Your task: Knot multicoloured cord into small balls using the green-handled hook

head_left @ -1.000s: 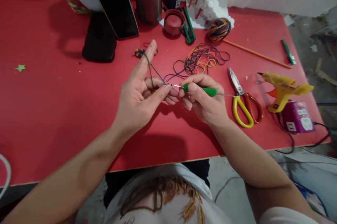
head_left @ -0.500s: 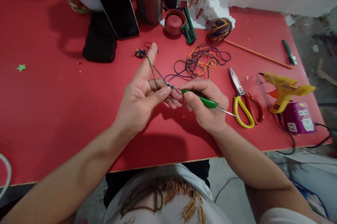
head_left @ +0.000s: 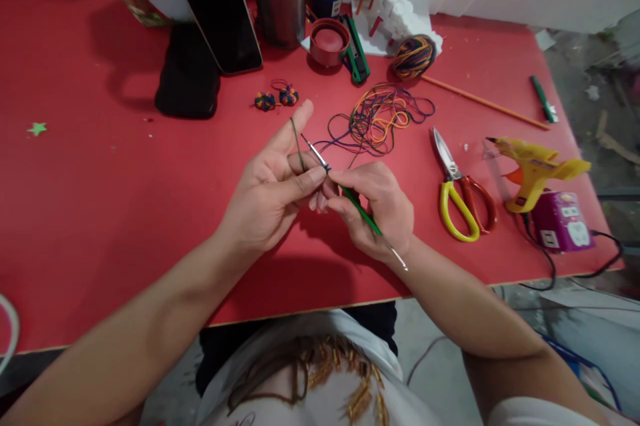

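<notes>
My right hand (head_left: pixel 377 203) grips a crochet hook (head_left: pixel 367 216) by its green handle; the metal tip points up and left, and its other metal end sticks out below my palm. Thumb and fingers of my left hand (head_left: pixel 273 186) pinch a small dark bit of yarn work (head_left: pixel 327 169) on the shaft. A green strand runs over my raised left index finger. Behind my hands, a loose tangle of multicoloured yarn (head_left: pixel 383 116) lies on the red table. Two small crocheted pieces (head_left: pixel 289 95) rest beyond my left fingertip.
Scissors (head_left: pixel 457 196), a yellow glue gun (head_left: pixel 540 166) and a purple box (head_left: pixel 565 223) with cables lie at right. A yarn ball (head_left: pixel 415 57), an orange stick (head_left: pixel 485 103), a green cutter (head_left: pixel 356 53) and a red round container (head_left: pixel 329 43) are at the back. A phone (head_left: pixel 215 6) stands back left.
My right hand has turned and dropped slightly, so the hook now slants more steeply and its tip pokes further out past the left fingers. My left index finger has lowered, uncovering the second crocheted piece.
</notes>
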A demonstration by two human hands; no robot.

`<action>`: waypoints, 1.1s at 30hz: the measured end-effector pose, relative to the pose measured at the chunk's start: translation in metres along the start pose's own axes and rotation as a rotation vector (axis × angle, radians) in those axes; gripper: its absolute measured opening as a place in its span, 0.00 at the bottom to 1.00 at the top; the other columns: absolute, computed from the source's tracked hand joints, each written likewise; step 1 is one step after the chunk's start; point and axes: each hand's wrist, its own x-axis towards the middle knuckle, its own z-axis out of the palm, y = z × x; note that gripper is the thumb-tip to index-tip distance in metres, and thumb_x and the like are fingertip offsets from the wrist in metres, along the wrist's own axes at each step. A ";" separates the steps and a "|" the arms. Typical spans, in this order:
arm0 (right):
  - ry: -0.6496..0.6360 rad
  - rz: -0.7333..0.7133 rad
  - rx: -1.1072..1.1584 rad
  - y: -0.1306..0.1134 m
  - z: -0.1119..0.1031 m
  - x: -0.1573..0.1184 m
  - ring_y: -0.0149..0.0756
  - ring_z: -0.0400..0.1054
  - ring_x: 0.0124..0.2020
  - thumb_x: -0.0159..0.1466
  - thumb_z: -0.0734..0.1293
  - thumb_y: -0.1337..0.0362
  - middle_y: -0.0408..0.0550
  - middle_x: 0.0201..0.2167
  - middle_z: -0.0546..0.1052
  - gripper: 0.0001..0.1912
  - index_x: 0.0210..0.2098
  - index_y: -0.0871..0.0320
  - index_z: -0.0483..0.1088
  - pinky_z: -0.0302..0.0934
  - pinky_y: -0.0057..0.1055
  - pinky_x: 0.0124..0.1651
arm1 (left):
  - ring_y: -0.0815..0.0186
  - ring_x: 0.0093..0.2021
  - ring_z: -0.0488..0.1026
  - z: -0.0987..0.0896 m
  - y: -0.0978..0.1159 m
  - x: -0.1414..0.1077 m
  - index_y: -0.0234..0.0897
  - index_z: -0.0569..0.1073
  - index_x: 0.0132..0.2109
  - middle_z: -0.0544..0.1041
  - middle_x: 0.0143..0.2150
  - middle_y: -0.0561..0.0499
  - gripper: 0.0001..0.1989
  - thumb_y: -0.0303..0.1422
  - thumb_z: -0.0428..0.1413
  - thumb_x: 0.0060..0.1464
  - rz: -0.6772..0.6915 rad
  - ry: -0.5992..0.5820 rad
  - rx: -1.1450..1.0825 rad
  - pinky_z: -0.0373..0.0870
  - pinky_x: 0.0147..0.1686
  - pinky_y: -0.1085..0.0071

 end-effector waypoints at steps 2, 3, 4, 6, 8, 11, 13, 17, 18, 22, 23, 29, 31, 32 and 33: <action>-0.019 0.008 0.036 0.001 -0.003 0.002 0.38 0.78 0.39 0.73 0.72 0.64 0.46 0.39 0.85 0.15 0.58 0.50 0.76 0.74 0.34 0.48 | 0.66 0.27 0.76 -0.003 0.002 -0.001 0.46 0.58 0.81 0.80 0.31 0.56 0.50 0.32 0.72 0.58 0.031 -0.009 0.048 0.76 0.28 0.70; -0.021 0.020 0.056 0.000 -0.004 0.003 0.38 0.79 0.39 0.73 0.73 0.64 0.46 0.39 0.85 0.15 0.58 0.50 0.76 0.74 0.34 0.48 | 0.66 0.28 0.77 -0.004 0.002 -0.002 0.47 0.57 0.81 0.81 0.32 0.56 0.50 0.32 0.71 0.59 0.063 -0.003 0.082 0.77 0.30 0.70; -0.021 0.030 0.076 0.000 -0.006 0.004 0.39 0.79 0.39 0.72 0.72 0.65 0.46 0.39 0.85 0.15 0.58 0.49 0.76 0.74 0.35 0.48 | 0.65 0.29 0.78 -0.005 0.002 -0.002 0.48 0.56 0.82 0.81 0.32 0.56 0.51 0.32 0.71 0.59 0.099 0.008 0.122 0.79 0.31 0.69; -0.035 0.048 0.108 -0.001 -0.008 0.005 0.39 0.80 0.40 0.73 0.71 0.67 0.45 0.39 0.86 0.15 0.58 0.49 0.76 0.74 0.35 0.50 | 0.64 0.30 0.79 -0.006 0.001 -0.003 0.50 0.53 0.83 0.81 0.33 0.56 0.52 0.30 0.70 0.60 0.154 0.024 0.203 0.80 0.34 0.68; -0.059 0.075 0.103 -0.002 -0.008 0.006 0.38 0.80 0.42 0.73 0.70 0.69 0.45 0.38 0.86 0.15 0.57 0.50 0.77 0.73 0.34 0.52 | 0.64 0.31 0.78 -0.004 -0.001 -0.004 0.50 0.51 0.83 0.81 0.34 0.55 0.52 0.29 0.69 0.61 0.184 0.038 0.263 0.81 0.35 0.67; -0.067 0.140 -0.011 -0.001 -0.003 0.003 0.38 0.79 0.42 0.74 0.69 0.66 0.46 0.40 0.85 0.10 0.54 0.52 0.77 0.73 0.34 0.51 | 0.66 0.30 0.75 0.001 -0.003 -0.005 0.49 0.55 0.82 0.78 0.31 0.56 0.48 0.28 0.67 0.62 0.223 0.079 0.301 0.78 0.34 0.69; -0.040 0.169 -0.086 0.001 0.002 -0.001 0.39 0.78 0.44 0.75 0.69 0.62 0.48 0.43 0.85 0.09 0.54 0.52 0.77 0.72 0.34 0.49 | 0.65 0.31 0.74 0.005 -0.006 -0.005 0.50 0.59 0.81 0.77 0.30 0.56 0.47 0.28 0.68 0.60 0.222 0.105 0.301 0.77 0.34 0.70; 0.008 0.107 -0.086 0.001 0.009 -0.005 0.40 0.76 0.41 0.77 0.67 0.57 0.47 0.43 0.85 0.12 0.57 0.48 0.75 0.71 0.36 0.46 | 0.68 0.28 0.70 0.007 -0.006 -0.004 0.51 0.64 0.78 0.78 0.31 0.57 0.48 0.30 0.72 0.55 0.131 0.055 0.157 0.73 0.30 0.71; 0.007 0.084 -0.080 0.001 0.009 -0.004 0.40 0.76 0.39 0.77 0.67 0.56 0.46 0.41 0.84 0.12 0.57 0.48 0.75 0.71 0.36 0.44 | 0.69 0.26 0.68 0.007 -0.004 -0.004 0.50 0.65 0.77 0.78 0.30 0.57 0.48 0.31 0.74 0.54 0.120 0.032 0.095 0.72 0.28 0.73; -0.043 0.012 -0.002 0.000 0.003 0.004 0.37 0.75 0.33 0.76 0.68 0.58 0.42 0.32 0.82 0.08 0.52 0.49 0.77 0.69 0.34 0.40 | 0.67 0.26 0.72 0.005 0.005 -0.003 0.48 0.65 0.77 0.79 0.29 0.56 0.48 0.32 0.74 0.53 0.025 -0.026 0.029 0.71 0.26 0.72; -0.050 -0.009 0.027 0.000 0.000 0.006 0.37 0.75 0.32 0.76 0.69 0.58 0.41 0.32 0.82 0.07 0.51 0.49 0.77 0.70 0.33 0.40 | 0.67 0.25 0.72 0.004 0.008 -0.003 0.48 0.65 0.78 0.79 0.29 0.56 0.48 0.32 0.73 0.54 0.025 -0.049 0.035 0.70 0.26 0.71; -0.088 0.041 0.110 0.004 -0.011 0.006 0.37 0.75 0.33 0.73 0.72 0.59 0.44 0.32 0.82 0.06 0.48 0.49 0.80 0.74 0.35 0.43 | 0.66 0.23 0.70 -0.002 0.013 0.000 0.46 0.62 0.79 0.79 0.26 0.56 0.47 0.32 0.71 0.57 0.053 -0.103 0.073 0.68 0.27 0.68; -0.046 0.089 0.105 0.004 -0.012 0.004 0.39 0.76 0.34 0.73 0.72 0.58 0.46 0.34 0.83 0.09 0.51 0.48 0.81 0.74 0.37 0.44 | 0.66 0.23 0.70 -0.004 0.013 0.001 0.46 0.61 0.79 0.79 0.27 0.56 0.48 0.33 0.72 0.57 0.060 -0.094 0.086 0.67 0.27 0.67; -0.009 0.105 0.102 0.004 -0.013 0.003 0.40 0.77 0.35 0.73 0.71 0.57 0.47 0.35 0.83 0.10 0.52 0.48 0.81 0.75 0.38 0.44 | 0.65 0.23 0.70 -0.005 0.013 0.001 0.46 0.61 0.79 0.79 0.27 0.56 0.48 0.33 0.72 0.57 0.058 -0.095 0.093 0.67 0.26 0.67; 0.022 0.119 0.100 0.003 -0.013 0.003 0.41 0.77 0.35 0.73 0.71 0.57 0.47 0.36 0.84 0.11 0.52 0.48 0.81 0.75 0.39 0.44 | 0.65 0.23 0.69 -0.007 0.013 0.002 0.46 0.60 0.80 0.79 0.27 0.55 0.49 0.33 0.72 0.57 0.055 -0.094 0.099 0.67 0.26 0.67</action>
